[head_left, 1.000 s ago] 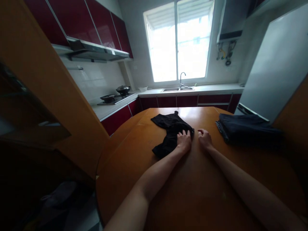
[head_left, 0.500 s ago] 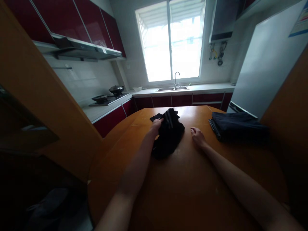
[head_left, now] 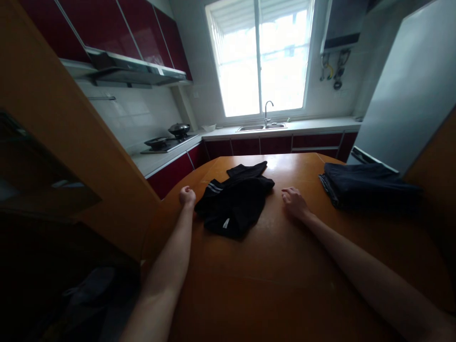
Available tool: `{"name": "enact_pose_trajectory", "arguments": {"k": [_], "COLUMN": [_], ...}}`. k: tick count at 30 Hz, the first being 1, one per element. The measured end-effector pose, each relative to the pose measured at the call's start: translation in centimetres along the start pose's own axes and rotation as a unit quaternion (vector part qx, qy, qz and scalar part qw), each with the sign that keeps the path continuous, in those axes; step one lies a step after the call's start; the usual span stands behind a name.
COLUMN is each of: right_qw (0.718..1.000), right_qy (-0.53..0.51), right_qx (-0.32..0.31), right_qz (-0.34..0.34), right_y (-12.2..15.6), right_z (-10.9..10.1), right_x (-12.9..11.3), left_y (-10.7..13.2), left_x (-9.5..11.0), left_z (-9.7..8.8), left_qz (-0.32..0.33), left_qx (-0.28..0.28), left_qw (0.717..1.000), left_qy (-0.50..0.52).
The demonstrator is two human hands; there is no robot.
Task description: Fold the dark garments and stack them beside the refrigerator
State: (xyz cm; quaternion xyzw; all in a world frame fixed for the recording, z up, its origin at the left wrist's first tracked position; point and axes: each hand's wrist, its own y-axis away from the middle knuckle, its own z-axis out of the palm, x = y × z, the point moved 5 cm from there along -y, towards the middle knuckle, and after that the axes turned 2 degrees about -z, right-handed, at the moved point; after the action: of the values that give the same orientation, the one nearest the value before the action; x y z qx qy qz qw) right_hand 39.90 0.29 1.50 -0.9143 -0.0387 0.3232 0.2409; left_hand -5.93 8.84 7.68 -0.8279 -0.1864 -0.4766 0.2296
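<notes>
black garment (head_left: 233, 206) lies crumpled mid-frame on wooden table (head_left: 285, 285). left hand (head_left: 187, 195) fisted just beside its striped edge; grip on cloth unclear. right hand (head_left: 294, 203) loose, empty, resting apart. risk: fist sits near table's rim, so a sideways tug could drag cloth off.

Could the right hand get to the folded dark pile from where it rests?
Probably yes: the right hand rests on the wooden table, with only bare tabletop between it and the folded dark pile; the black garment lies on its other side.
</notes>
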Motion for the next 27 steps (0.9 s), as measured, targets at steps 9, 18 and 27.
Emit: {"name": "enact_pose_trajectory", "arguments": {"k": [9, 18, 27], "right_qw": [0.942, 0.895, 0.999], "right_qy": [-0.003, -0.138, 0.037], "right_qx": [-0.187, -0.281, -0.020], "right_qz": [-0.278, -0.318, 0.008], "right_y": [5.5, 6.8, 1.6], "right_z": [4.9, 3.6, 1.5], "right_x": [-12.6, -13.2, -3.2], "left_y": [4.8, 9.4, 6.7], "left_x": [3.0, 2.4, 1.7], "left_z": [9.2, 11.6, 7.2], "left_qz": [0.239, 0.250, 0.194], "left_qx": [-0.191, -0.194, -0.128], "left_qw": [0.933, 0.876, 0.879], "left_qy": [-0.190, -0.363, -0.416]}}
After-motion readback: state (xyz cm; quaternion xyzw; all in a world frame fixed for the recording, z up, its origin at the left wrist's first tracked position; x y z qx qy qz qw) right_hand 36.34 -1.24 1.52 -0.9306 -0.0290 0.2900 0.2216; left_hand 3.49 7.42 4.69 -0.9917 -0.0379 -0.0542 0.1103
